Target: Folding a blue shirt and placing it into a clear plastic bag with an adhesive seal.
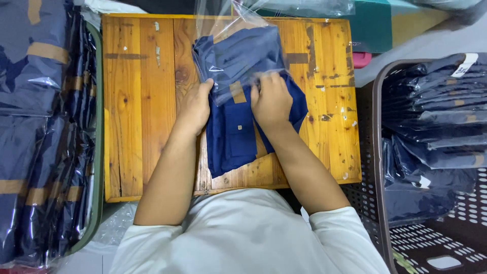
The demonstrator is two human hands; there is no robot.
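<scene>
**Shirt half in the bag**

Folded navy-blue cloth shirt [238, 134] lies mid-table; left hand [195, 106] and right hand [271, 99] both pinch the clear plastic bag [236, 56] mouth. Best: keep edges level, fold flat on the worn wooden table [137, 101].

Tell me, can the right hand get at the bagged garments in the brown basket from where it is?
Probably yes. The right hand is busy on the navy garment, but the brown basket stands open-topped just beside the wooden table, with nothing between.

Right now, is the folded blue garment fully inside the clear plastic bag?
No, the folded blue garment is only partly in the clear plastic bag; its lower half lies bare on the wooden table.
</scene>
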